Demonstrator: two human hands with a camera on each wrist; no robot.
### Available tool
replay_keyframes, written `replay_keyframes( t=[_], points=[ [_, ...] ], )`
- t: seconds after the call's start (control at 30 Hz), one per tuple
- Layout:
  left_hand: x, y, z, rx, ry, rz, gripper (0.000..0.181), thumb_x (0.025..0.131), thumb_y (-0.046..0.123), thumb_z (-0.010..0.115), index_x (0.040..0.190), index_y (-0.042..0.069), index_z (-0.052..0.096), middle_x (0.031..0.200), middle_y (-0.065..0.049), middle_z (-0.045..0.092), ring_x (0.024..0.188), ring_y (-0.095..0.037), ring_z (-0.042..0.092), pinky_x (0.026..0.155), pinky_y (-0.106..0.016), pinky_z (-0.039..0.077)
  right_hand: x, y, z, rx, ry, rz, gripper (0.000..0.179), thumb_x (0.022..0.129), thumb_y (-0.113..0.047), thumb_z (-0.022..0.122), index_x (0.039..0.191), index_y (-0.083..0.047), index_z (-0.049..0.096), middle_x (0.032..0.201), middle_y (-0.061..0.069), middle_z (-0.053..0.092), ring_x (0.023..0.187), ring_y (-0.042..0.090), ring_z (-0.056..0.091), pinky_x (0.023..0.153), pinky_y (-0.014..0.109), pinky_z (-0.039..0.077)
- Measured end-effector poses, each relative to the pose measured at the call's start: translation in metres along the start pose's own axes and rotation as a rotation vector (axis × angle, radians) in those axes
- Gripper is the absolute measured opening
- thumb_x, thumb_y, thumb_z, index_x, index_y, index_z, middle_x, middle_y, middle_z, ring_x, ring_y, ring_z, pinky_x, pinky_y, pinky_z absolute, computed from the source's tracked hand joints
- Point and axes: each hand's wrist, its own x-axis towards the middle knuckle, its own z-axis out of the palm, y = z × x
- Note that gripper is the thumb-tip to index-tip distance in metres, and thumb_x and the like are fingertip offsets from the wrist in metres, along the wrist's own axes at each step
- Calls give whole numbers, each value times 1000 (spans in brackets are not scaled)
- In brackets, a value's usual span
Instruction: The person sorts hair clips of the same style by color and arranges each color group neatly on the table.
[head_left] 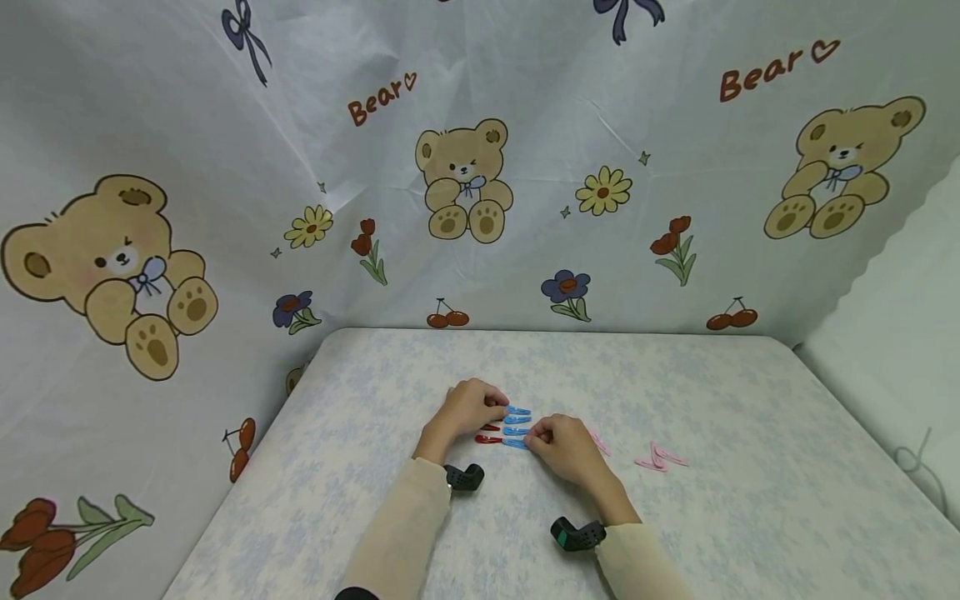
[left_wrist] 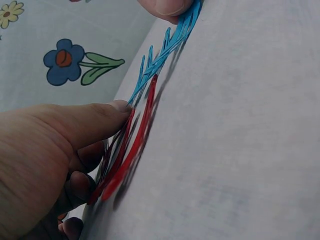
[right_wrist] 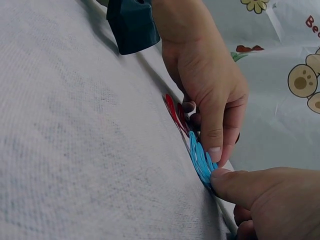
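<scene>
Several blue snap hair clips point(head_left: 516, 431) lie in a column on the table, pointing sideways. Thumb and fingers of my left hand point(head_left: 467, 410) pinch the left end of the farthest blue clip. At the column's right side, my right hand point(head_left: 567, 450) pinches the right end of the nearest one, thumb and forefinger together in the right wrist view. Red hair clips point(head_left: 488, 439) form a second column just left of the blue ones, their ends close to the blue tips. My left hand hides part of the red column; in the left wrist view red clips point(left_wrist: 131, 150) pass beneath its fingers.
Pink hair clips point(head_left: 658, 458) lie loosely to the right, some overlapping. Another pink clip point(head_left: 600, 442) shows just behind my right hand. The pale patterned tabletop point(head_left: 390, 375) ends at a bear-print cloth point(head_left: 525, 275) hanging behind and at left.
</scene>
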Motion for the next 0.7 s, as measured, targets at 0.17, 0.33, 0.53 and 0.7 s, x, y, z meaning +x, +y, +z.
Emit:
replay_keyframes(
  t=[0.17, 0.33, 0.53, 0.7],
  points=[
    [0, 0, -1, 4, 3, 2, 12, 90, 38, 75, 99, 31, 79, 71, 20, 65, 71, -4, 57, 86, -40, 34, 0, -2, -1, 4, -6, 11, 9, 90, -23, 76, 84, -15, 75, 74, -5, 57, 68, 10, 48, 63, 25, 39],
    [0, 0, 1, 9, -3, 3, 11, 91, 39, 74, 98, 32, 79, 72, 20, 65, 72, -3, 57, 86, -40, 34, -2, -2, -2, 18, -12, 27, 8, 90, -22, 76, 85, -16, 75, 75, -5, 59, 69, 10, 49, 63, 25, 40],
    [0, 0, 0, -1, -10, 0, 13, 92, 40, 73, 99, 32, 79, 71, 21, 66, 72, -3, 58, 91, -42, 36, -1, -1, -3, 51, -21, 35, 7, 90, -22, 75, 86, -16, 75, 75, -4, 59, 69, 11, 49, 62, 25, 40],
    [-1, 0, -1, -9, -5, -6, 13, 92, 39, 72, 99, 31, 79, 72, 20, 66, 75, -5, 59, 94, -45, 36, -1, -1, -7, 95, -41, 19, 7, 91, -23, 75, 89, -17, 74, 71, -6, 58, 66, 9, 49, 61, 24, 40]
  ],
)
